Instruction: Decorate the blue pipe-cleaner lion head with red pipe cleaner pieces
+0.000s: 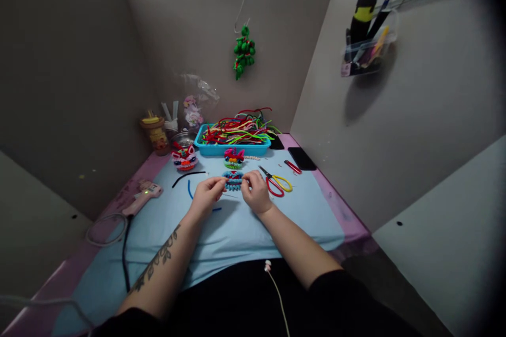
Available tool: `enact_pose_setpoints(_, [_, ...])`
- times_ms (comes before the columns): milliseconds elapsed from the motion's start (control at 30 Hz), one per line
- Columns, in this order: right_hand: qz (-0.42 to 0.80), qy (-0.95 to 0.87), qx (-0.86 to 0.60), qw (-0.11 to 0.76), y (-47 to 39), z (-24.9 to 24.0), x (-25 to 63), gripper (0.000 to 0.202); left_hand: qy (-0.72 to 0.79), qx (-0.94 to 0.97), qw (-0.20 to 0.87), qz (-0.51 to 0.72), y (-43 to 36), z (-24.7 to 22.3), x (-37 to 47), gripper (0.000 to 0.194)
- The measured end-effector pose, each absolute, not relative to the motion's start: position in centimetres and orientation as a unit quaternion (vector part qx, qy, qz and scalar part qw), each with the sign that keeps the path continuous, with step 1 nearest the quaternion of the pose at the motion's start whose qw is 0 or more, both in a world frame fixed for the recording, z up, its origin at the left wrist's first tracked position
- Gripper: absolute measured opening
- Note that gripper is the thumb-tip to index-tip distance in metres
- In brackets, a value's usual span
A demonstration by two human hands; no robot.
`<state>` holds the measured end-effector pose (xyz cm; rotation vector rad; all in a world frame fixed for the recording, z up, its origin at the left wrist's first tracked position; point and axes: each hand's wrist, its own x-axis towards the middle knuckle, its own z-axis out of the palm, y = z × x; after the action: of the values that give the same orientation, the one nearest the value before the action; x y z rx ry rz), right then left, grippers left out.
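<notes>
A blue pipe-cleaner figure (233,181) with a bit of red sits between my two hands above the light blue cloth. My left hand (208,192) pinches its left side, thumb and forefinger together. On its right side my right hand (255,189) grips with curled fingers. Just beyond stands a pink, orange and green pipe-cleaner figure (234,158). A red and pink one (184,158) is farther left. Scissors (279,183) with red and yellow handles lie right of my right hand. Loose black (185,177) and blue pipe cleaners (190,189) lie near my left hand.
A blue tray (233,149) full of colourful pipe cleaners stands at the back. A pink glue gun (144,197) with its cord lies left. On the right are a red cutter (293,167) and a black phone (301,159). Grey partitions (221,63) enclose the table.
</notes>
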<state>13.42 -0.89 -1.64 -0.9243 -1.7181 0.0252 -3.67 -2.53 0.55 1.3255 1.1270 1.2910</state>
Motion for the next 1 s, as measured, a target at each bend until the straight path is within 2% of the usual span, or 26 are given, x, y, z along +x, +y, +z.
enact_pose_setpoints(167, [0.058,-0.704,-0.395,0.587,-1.0,-1.2,14.0,0.013,0.390,0.453,0.597,0.535,-3.0,1.4,-3.4,0.039])
enact_pose_setpoints(300, [0.118,-0.701,-0.402,0.577,-0.4,-0.9,14.9,0.019,0.342,0.434,0.650,0.521,-3.2,1.8,-3.5,0.034])
enact_pose_setpoints(400, [0.109,-0.690,-0.440,0.564,0.8,-1.2,15.7,0.022,0.331,0.432,0.669,0.506,-3.2,1.8,-3.6,0.032])
enact_pose_setpoints(467, [0.076,-0.665,-0.508,0.542,1.7,-1.6,16.2,0.023,0.334,0.430,0.671,0.503,-3.1,1.7,-3.6,0.032])
enact_pose_setpoints(567, [0.018,-0.637,-0.571,0.517,2.3,-1.9,16.5,0.011,0.343,0.426,0.667,0.507,-2.9,1.5,-3.6,0.031])
enact_pose_setpoints(733, [-0.023,-0.717,-0.406,0.567,0.1,-1.2,14.5,0.014,0.377,0.450,0.641,0.495,-2.6,0.7,-3.6,0.037])
enact_pose_setpoints(833, [-0.031,-0.760,-0.347,0.549,-1.5,-0.9,12.9,0.015,0.411,0.473,0.612,0.483,-2.4,0.2,-3.4,0.038])
enact_pose_setpoints(1000, [-0.059,-0.791,-0.341,0.504,-1.9,-1.3,12.0,0.016,0.455,0.552,0.523,0.464,-2.3,-0.2,-3.1,0.036])
